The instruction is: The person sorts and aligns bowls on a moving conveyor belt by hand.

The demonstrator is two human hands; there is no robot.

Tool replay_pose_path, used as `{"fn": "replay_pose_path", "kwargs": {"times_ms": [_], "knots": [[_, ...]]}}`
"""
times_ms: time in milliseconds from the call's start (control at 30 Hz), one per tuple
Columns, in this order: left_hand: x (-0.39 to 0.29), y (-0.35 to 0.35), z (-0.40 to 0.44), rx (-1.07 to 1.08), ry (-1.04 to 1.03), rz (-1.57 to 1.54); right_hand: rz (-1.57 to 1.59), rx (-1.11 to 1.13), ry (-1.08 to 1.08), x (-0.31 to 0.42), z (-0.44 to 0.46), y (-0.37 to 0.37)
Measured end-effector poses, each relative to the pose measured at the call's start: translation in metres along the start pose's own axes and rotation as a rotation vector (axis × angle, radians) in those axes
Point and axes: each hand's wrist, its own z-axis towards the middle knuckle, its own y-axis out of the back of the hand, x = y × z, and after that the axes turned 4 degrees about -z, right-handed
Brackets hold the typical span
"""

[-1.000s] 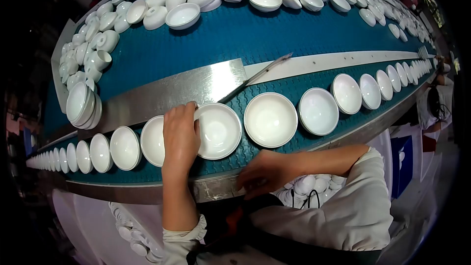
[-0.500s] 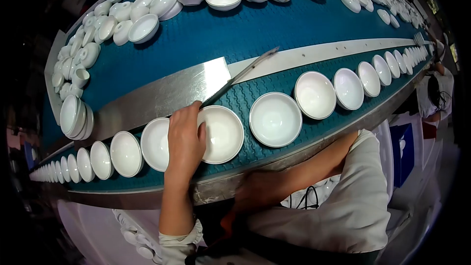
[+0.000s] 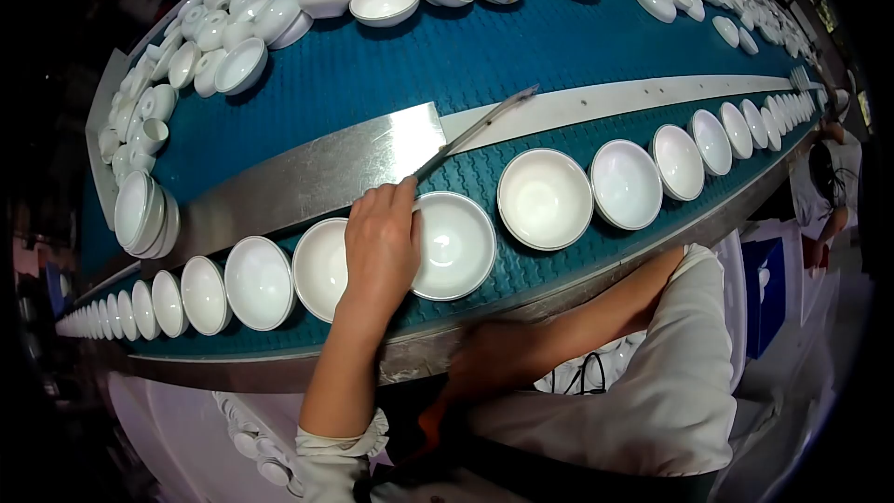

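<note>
My left hand (image 3: pixel 382 240) reaches over a row of white bowls on the conveyor belt. Its fingers are bent and held together, with the tips hidden behind the hand, so I cannot make out what they grip. One bowl (image 3: pixel 319 270) is partly covered on the left, and another bowl (image 3: pixel 456 245) lies against the thumb side. A thin dark rod (image 3: pixel 480 129) slants from beside the fingertips across the metal plate (image 3: pixel 326 163). Nearer my body, my right hand (image 3: pixel 489 354) is dark and smeared by motion, below the belt's front edge.
White bowls (image 3: pixel 385 3) crowd the far side of the wide blue belt (image 3: pixel 345 70). Stacked bowls (image 3: pixel 140 214) stand at the left. A white divider (image 3: pixel 652 93) separates the belts. At right are a blue box (image 3: pixel 764 293) and another person (image 3: pixel 824 182).
The row of bowls has moved left beneath my left hand, which has shifted slightly right along the rod. My right hand remains low and blurred.
</note>
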Motion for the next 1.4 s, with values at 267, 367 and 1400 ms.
{"fn": "replay_pose_path", "kwargs": {"times_ms": [267,367,1400], "knots": [[-0.064,-0.042,0.037,0.184,-0.062,-0.092,-0.038,-0.021,0.002,-0.006,-0.046,0.009],[-0.06,-0.062,0.039,0.205,-0.014,-0.012,0.002,-0.019,0.01,-0.011,-0.061,0.015],[-0.192,-0.154,0.1,0.173,-0.152,-0.304,-0.004,-0.253,0.109,-0.018,-0.227,0.062]]}}
